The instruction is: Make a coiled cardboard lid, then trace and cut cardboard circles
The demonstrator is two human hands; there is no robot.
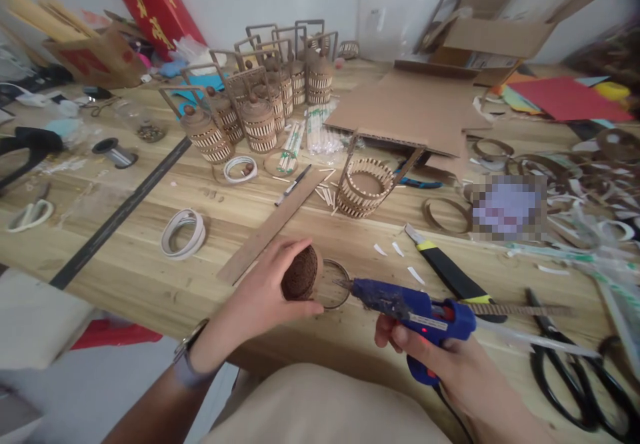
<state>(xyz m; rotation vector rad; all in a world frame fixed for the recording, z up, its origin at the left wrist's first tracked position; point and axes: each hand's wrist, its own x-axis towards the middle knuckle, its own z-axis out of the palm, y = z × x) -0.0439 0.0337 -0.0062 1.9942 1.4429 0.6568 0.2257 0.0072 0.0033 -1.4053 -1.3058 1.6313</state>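
Glue gun (387, 297) — crosswise, nozzle (346, 285) leftward

bare lane between white roll (184, 253) and cardboard strip (273, 226), glue gun (400, 299), knife (445, 265) and scissors (576, 381) crowding right

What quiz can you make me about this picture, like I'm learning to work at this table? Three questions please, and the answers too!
1. What does the right hand hold?

2. True or false: the left hand holds a pair of scissors.

3. What colour are the bright parts on the black handle of the utility knife?
A) red
B) yellow
C) green

Key:
1. A blue glue gun.
2. False; it holds a round brown piece.
3. B
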